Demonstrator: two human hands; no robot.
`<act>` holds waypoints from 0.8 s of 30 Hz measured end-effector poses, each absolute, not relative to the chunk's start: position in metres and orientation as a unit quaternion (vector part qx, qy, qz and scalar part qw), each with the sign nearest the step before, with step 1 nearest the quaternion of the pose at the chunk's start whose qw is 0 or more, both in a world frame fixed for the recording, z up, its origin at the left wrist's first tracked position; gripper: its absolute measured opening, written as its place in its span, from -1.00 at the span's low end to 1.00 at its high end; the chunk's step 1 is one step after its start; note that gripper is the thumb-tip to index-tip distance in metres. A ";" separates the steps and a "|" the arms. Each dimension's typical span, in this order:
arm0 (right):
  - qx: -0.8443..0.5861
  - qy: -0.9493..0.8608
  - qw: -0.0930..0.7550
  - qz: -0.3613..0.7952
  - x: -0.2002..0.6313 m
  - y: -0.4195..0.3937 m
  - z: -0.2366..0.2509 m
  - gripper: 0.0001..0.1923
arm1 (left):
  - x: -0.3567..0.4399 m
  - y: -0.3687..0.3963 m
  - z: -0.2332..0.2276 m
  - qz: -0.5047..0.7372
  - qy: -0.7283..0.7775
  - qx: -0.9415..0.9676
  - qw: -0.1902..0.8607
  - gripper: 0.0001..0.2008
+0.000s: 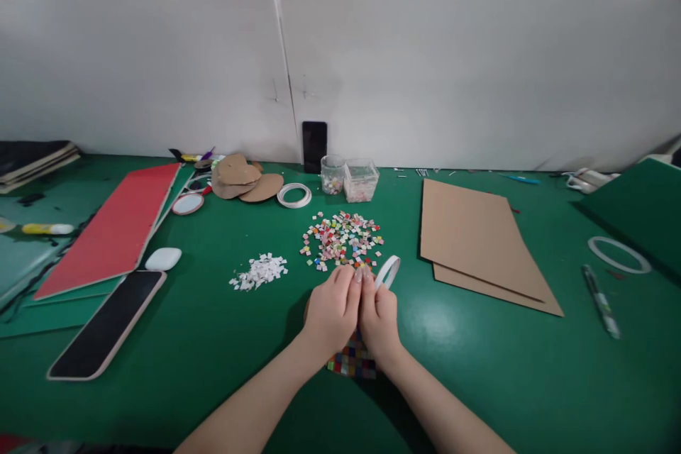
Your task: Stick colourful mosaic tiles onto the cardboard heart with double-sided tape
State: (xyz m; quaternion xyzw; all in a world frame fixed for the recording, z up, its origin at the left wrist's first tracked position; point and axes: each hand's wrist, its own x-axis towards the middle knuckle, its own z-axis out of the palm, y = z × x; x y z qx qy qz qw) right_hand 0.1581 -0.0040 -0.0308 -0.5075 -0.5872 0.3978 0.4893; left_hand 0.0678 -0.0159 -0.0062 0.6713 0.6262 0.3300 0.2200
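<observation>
My left hand (333, 305) and my right hand (380, 316) meet at the fingertips, their fingers curled and pinched closely together. A narrow white tape roll (388, 272) stands on edge at my right fingers, which close on it. What my left fingertips pinch is hidden. Beneath both palms lies a mosaic piece (354, 360) of small coloured square tiles, mostly covered by the hands. Just beyond the fingertips spreads a pile of loose coloured tiles (343, 237). Left of them is a heap of small white paper bits (260, 271).
A phone (109, 326), a white case (163, 258) and a red board (114, 227) lie left. Cardboard discs (234, 177), another tape roll (294, 196), clear containers (360, 181) and an upright phone (314, 147) stand behind. Cardboard sheets (479, 241) and a pen (601, 301) lie right.
</observation>
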 end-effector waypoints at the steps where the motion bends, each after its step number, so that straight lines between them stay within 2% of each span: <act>1: -0.511 -0.607 0.481 0.373 0.159 -0.004 -0.031 -0.62 | 0.068 -0.016 -0.006 0.327 0.626 0.677 0.208 -0.76; 9: -0.503 -0.697 0.433 0.271 0.164 0.002 -0.029 -0.60 | 0.066 -0.013 -0.006 0.348 0.614 0.662 0.253 -0.73; 24: -0.496 -0.699 0.425 0.291 0.165 0.002 -0.029 -0.57 | 0.060 -0.008 -0.006 0.396 0.582 0.600 0.380 -0.69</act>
